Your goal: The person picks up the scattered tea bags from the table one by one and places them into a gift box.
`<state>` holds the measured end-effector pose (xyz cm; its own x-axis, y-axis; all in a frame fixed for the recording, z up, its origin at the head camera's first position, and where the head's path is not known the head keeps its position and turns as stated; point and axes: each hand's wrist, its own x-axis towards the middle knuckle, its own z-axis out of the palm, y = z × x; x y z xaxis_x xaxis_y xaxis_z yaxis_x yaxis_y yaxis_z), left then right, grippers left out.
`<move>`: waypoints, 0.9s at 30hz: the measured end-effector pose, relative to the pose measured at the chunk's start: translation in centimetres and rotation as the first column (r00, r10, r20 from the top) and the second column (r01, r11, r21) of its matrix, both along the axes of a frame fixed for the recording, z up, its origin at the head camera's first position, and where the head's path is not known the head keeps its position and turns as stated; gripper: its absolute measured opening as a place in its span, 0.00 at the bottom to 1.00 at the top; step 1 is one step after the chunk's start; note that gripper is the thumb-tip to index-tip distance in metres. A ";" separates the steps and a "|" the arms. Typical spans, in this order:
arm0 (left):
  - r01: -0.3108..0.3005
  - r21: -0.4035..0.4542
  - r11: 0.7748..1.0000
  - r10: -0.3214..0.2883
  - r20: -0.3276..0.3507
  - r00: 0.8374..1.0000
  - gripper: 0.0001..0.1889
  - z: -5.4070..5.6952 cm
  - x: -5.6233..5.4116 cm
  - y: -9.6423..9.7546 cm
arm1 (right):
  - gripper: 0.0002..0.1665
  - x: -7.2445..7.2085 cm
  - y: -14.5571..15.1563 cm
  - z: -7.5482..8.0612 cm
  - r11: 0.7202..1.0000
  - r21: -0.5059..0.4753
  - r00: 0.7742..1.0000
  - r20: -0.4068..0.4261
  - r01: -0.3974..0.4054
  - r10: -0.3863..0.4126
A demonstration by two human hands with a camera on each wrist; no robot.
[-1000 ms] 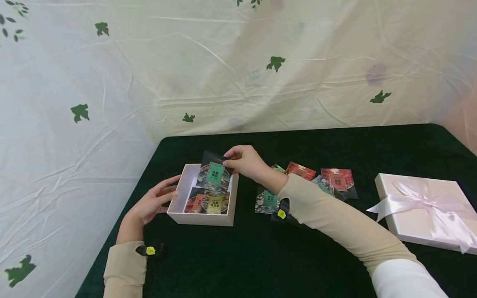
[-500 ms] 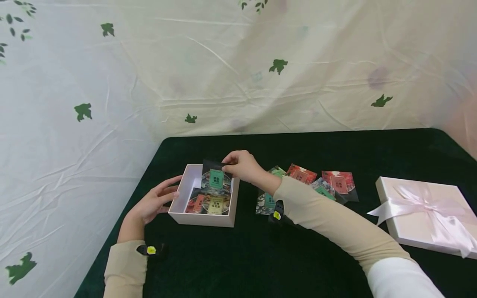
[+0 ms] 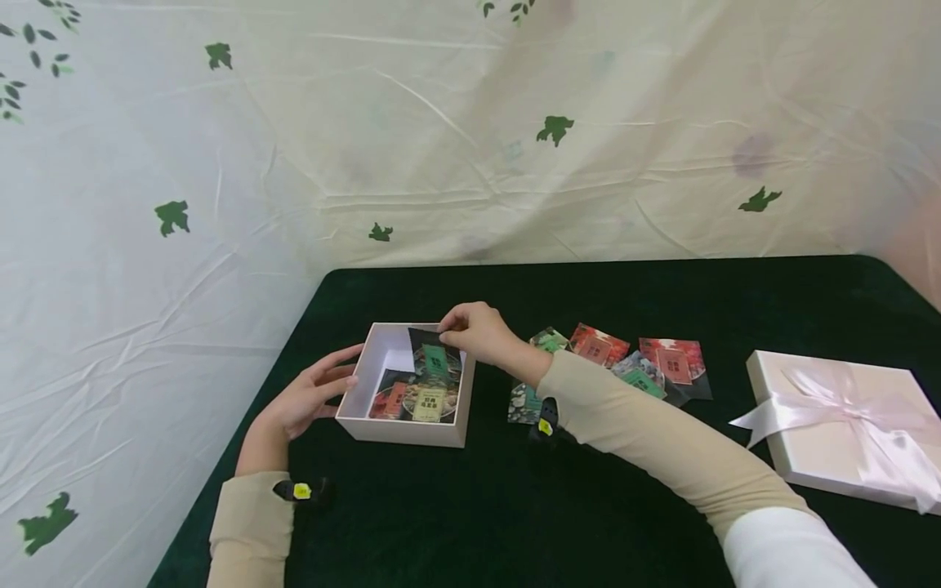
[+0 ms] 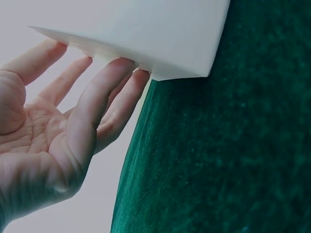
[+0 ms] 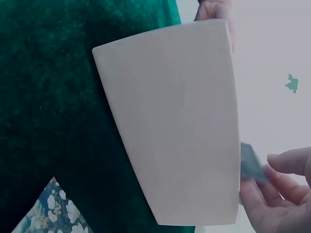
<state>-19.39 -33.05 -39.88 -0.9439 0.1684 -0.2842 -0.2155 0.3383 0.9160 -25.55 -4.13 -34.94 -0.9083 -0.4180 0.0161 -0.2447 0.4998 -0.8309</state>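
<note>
A pale open box (image 3: 408,433) stands on the dark green cloth. My left hand (image 3: 301,400) rests its fingertips on the box's left side, fingers fairly straight, as the left wrist view also shows. At the box's far right corner, my right hand (image 3: 481,333) pinches the top corner of a dark square packet (image 3: 435,361) with a green label. That packet lies tilted into the box, overlapping a packet with a yellow label (image 3: 429,404); a red-labelled packet (image 3: 388,400) lies to the left. In the right wrist view, the box wall hides most of the held packet (image 5: 250,162).
Right of the box lie several more packets, among them a red one (image 3: 672,363), partly covered by my right forearm. A pale pink lid (image 3: 816,416) with a satin bow (image 3: 849,408) sits at the far right. A white curtain (image 3: 441,147) hangs behind the table.
My right hand has lowered the green-labelled packet into the box and shifted it slightly right, so it sits deeper and more slanted. The left hand stays on the box side.
</note>
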 end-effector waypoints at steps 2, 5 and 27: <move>-0.003 0.001 1.000 0.003 0.003 1.000 0.36 0.0 0.0 0.0 | 0.08 0.0 0.2 0.0 1.000 0.005 1.000 -0.018 0.005 -0.004; -0.007 0.000 1.000 0.007 0.006 1.000 0.36 0.0 0.0 0.1 | 0.09 -0.1 0.5 0.1 1.000 0.001 0.999 -0.038 0.008 -0.008; 0.023 0.003 1.000 -0.023 -0.011 1.000 0.35 0.3 0.1 0.0 | 0.13 -0.8 5.2 1.1 1.000 0.019 0.996 -0.086 0.015 -0.014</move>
